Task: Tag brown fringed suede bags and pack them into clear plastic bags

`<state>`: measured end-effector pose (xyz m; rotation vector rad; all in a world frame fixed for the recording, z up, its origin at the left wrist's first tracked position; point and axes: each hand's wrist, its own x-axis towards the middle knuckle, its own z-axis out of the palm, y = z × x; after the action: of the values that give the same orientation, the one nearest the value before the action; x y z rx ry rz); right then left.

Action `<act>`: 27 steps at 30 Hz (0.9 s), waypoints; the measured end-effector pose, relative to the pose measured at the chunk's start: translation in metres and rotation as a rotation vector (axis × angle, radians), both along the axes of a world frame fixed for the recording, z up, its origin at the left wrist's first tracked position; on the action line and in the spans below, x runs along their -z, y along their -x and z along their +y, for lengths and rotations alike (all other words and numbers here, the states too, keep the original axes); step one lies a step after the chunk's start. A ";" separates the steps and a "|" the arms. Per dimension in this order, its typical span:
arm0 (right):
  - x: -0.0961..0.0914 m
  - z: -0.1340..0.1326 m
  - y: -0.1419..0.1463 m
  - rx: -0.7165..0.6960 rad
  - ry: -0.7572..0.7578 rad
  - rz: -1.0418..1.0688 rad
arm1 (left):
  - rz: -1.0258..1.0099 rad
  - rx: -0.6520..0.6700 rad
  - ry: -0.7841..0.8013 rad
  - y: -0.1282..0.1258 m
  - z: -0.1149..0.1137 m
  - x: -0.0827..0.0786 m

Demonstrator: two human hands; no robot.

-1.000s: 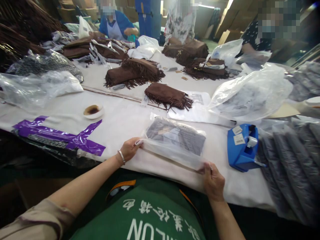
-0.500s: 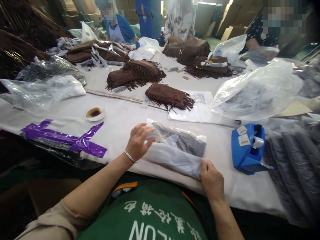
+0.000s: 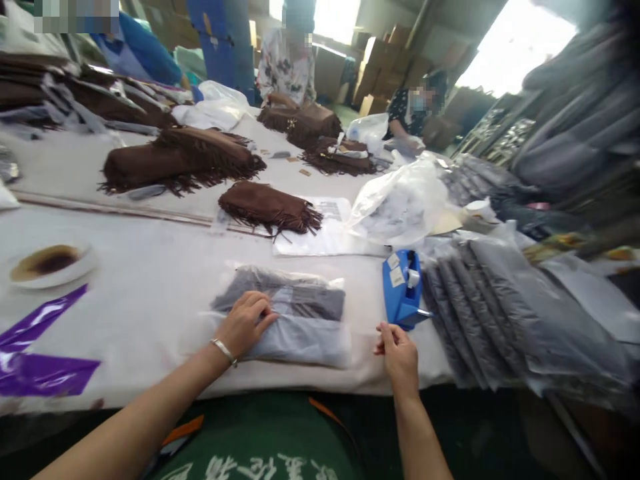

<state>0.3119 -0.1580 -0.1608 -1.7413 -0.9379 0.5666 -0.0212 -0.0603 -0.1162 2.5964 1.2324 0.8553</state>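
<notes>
White table (image 3: pixel 125 247): my left hand (image 3: pixel 244 325) is pressing a clear bag (image 3: pixel 300 340) flat; my right hand (image 3: pixel 397 357) is pinching by the blue tape holder (image 3: pixel 400 290), holding what, I cannot tell.

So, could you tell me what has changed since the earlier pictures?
The right hand has released the clear plastic bag and moved right, toward the blue tape dispenser; the left hand moved from the bag's edge onto its top. The bag stayed on the table.
</notes>
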 end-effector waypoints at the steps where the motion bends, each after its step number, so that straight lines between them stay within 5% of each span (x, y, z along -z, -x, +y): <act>1: -0.003 -0.002 -0.014 0.096 -0.046 0.002 | -0.002 0.008 -0.012 0.000 0.001 0.001; 4: -0.014 -0.001 -0.054 0.317 -0.163 -0.011 | 0.006 0.021 -0.032 0.001 0.005 0.005; 8: -0.025 0.021 -0.085 0.295 -0.194 0.002 | 0.023 -0.001 -0.054 0.000 0.005 0.005; 12: -0.022 0.031 -0.081 0.276 -0.212 0.018 | 0.036 -0.020 -0.054 0.000 0.003 0.002; 20: 0.011 -0.002 -0.071 0.442 -0.192 -0.106 | 0.030 -0.025 -0.035 0.000 0.004 0.003; 27: -0.022 0.029 -0.088 0.220 -0.249 -0.020 | 0.027 -0.015 -0.034 0.001 0.004 0.002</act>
<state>0.4003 -0.1289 -0.1389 -1.6006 -0.7823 0.2772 -0.0218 -0.0566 -0.1181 2.6371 1.2573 0.8534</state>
